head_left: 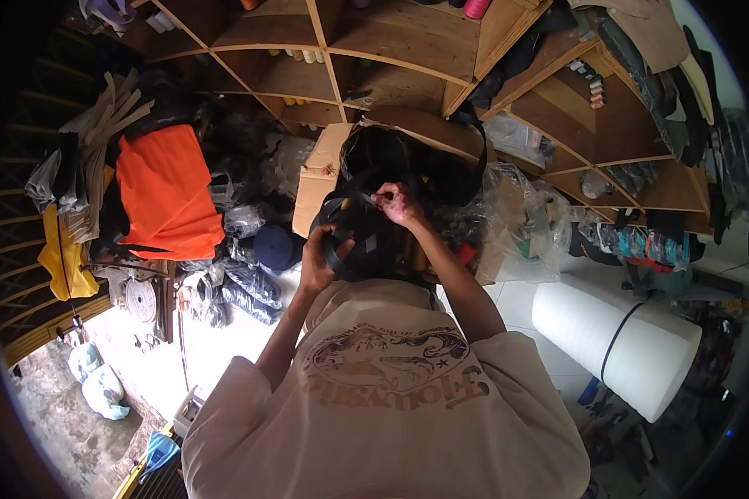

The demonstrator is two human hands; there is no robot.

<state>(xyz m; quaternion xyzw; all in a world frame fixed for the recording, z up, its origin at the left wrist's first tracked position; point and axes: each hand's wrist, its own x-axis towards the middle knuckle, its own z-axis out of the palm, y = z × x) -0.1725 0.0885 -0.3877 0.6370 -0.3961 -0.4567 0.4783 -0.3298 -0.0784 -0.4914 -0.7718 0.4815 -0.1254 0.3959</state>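
Note:
A black roll of what looks like strap or webbing (373, 259) is in front of my body, beside an open cardboard box (318, 179). My left hand (314, 259) grips a loop at the roll's left side, with fingers curled round it. At the roll's upper right, my right hand (399, 205) is closed in a pinch, apparently on the black strap; its fingertips partly hide what they hold. Behind my hands, more black coiled material (374, 151) lies in the box.
Wooden shelves (399, 41) with thread spools curve across the back. Orange fabric (168, 193) hangs at left, near a dark blue roll (276, 247). Clear plastic bags (520, 224) crowd the right of the box. A large white foam roll (612, 345) lies on the right.

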